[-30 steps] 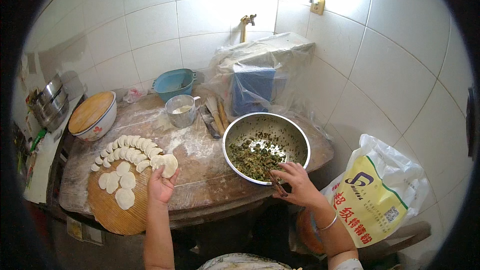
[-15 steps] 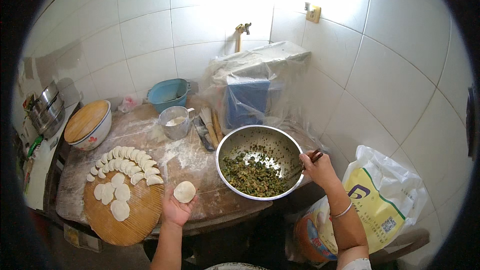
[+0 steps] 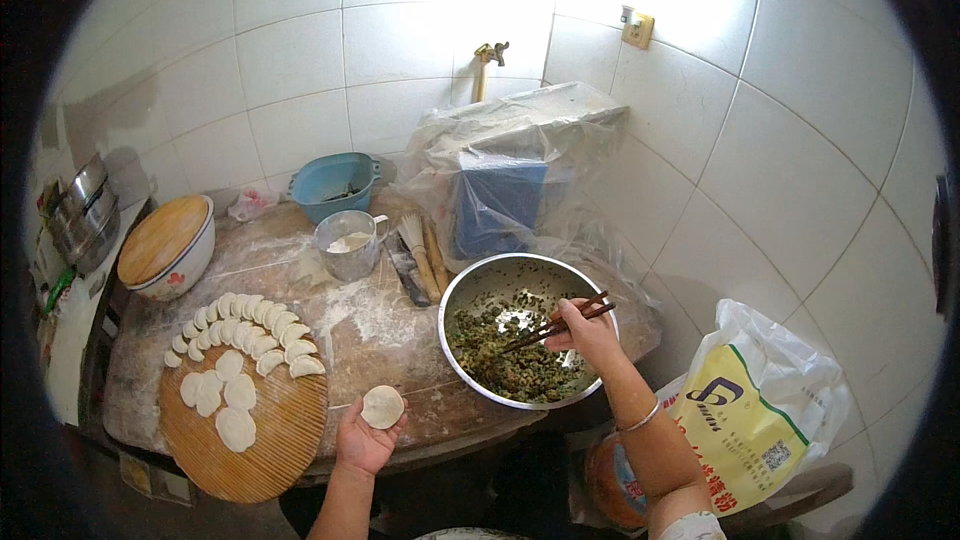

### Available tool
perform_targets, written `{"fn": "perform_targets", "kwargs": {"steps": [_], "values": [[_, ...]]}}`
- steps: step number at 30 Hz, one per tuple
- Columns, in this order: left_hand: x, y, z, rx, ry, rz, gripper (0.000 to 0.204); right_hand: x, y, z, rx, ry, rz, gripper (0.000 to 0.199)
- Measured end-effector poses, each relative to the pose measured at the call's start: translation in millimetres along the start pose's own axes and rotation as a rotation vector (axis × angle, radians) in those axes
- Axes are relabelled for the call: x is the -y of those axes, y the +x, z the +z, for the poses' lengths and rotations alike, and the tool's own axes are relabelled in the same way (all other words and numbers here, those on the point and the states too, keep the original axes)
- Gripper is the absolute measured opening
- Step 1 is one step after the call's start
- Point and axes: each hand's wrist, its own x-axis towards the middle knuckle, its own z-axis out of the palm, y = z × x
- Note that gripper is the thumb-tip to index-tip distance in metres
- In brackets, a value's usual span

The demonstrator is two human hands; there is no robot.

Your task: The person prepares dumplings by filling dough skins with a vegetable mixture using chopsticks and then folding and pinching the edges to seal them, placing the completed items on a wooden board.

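Observation:
My left hand [image 3: 366, 446] holds a round, flat dumpling wrapper [image 3: 383, 407] on its fingers, just off the table's front edge. In my right hand [image 3: 588, 333] is a pair of dark chopsticks [image 3: 537, 336], their tips down in chopped green-brown filling [image 3: 483, 358]. The filling lies in a wide metal bowl [image 3: 585, 290] at the table's right front. To the left, a round ridged wooden board [image 3: 240, 470] carries rows of folded dumplings [image 3: 265, 315] along its far side. Several loose wrappers [image 3: 236, 430] lie nearer its middle.
Behind the bowl stand a brush [image 3: 415, 240], a plastic-wrapped blue box [image 3: 500, 205] and a clear measuring cup [image 3: 347, 250] of flour. Farther back are a blue basin [image 3: 335, 185] and a lidded white bowl [image 3: 190, 265]. A flour bag [image 3: 740, 420] stands at the right.
My right hand has moved left from the bowl's right rim to over the bowl, and the chopsticks now reach into the filling. My left hand still holds the wrapper.

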Motion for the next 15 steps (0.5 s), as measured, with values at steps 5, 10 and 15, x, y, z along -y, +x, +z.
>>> {"fn": "perform_targets", "kwargs": {"steps": [5, 10, 15], "values": [[1, -3, 5, 0.000, 0.018, 0.002, 0.044, 7, -14, -5, 0.026, -0.164, -0.170, 0.025], [10, 0, 14, 0.037, 0.053, -0.021, 0.042, -7, -25, -13, 0.049, -0.142, -0.155, 0.024], [8, -4, 26, 0.113, 0.104, -0.004, 0.042, -23, -21, -9, 0.006, -0.073, -0.026, 0.030]]}}
